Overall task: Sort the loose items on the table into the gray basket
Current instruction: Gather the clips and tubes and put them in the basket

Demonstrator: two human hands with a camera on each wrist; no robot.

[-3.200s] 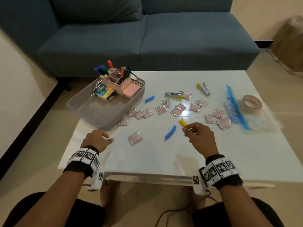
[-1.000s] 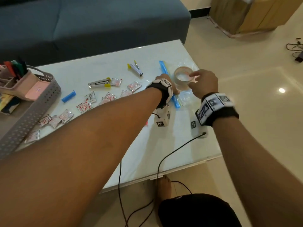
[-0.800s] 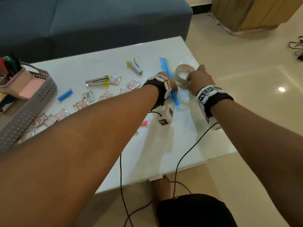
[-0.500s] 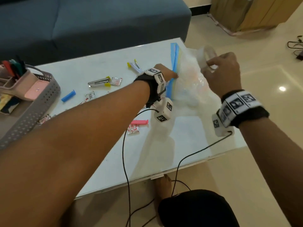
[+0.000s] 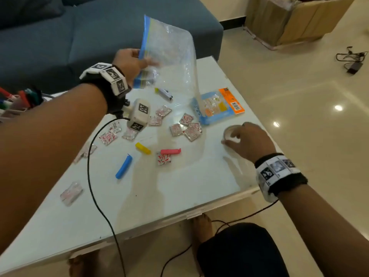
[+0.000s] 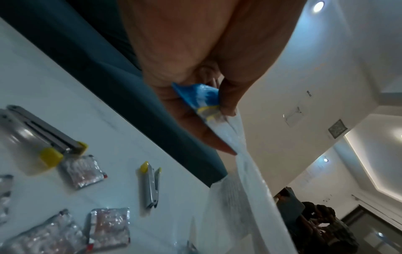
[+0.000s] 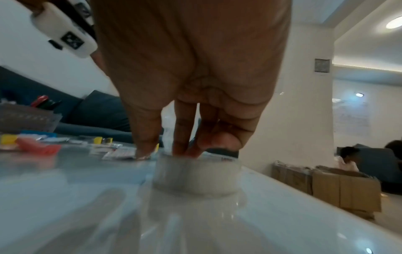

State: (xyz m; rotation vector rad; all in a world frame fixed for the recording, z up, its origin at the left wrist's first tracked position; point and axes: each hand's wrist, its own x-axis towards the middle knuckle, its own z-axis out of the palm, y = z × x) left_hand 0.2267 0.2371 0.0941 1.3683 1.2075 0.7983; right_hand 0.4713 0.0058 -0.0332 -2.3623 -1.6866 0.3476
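Observation:
My left hand [image 5: 146,62] holds a clear zip bag [image 5: 171,56] up above the table, thumb and fingers pinching its blue zip strip [image 6: 197,96]. The bag hangs down to the white table [image 5: 179,186]. My right hand [image 5: 232,136] grips a clear tape roll [image 5: 229,132] that stands flat near the table's right edge, with fingers [image 7: 185,137] in its core. Several silver-red packets [image 5: 189,128], a yellow clip [image 5: 142,148], a pink clip [image 5: 170,151] and a blue clip [image 5: 124,166] lie loose. The gray basket [image 7: 26,118] is far left.
A blue-and-orange package [image 5: 217,104] lies at the bag's foot. A metal clip with yellow ends [image 5: 164,93] lies behind the packets. Markers [image 5: 12,100] stand at the left edge. A blue sofa [image 5: 60,37] is behind the table and cardboard boxes [image 5: 289,19] are on the floor.
The left hand has lifted the zip bag higher and leftward. The right hand has brought the tape roll down onto the table's right side. The blue-and-orange package now shows.

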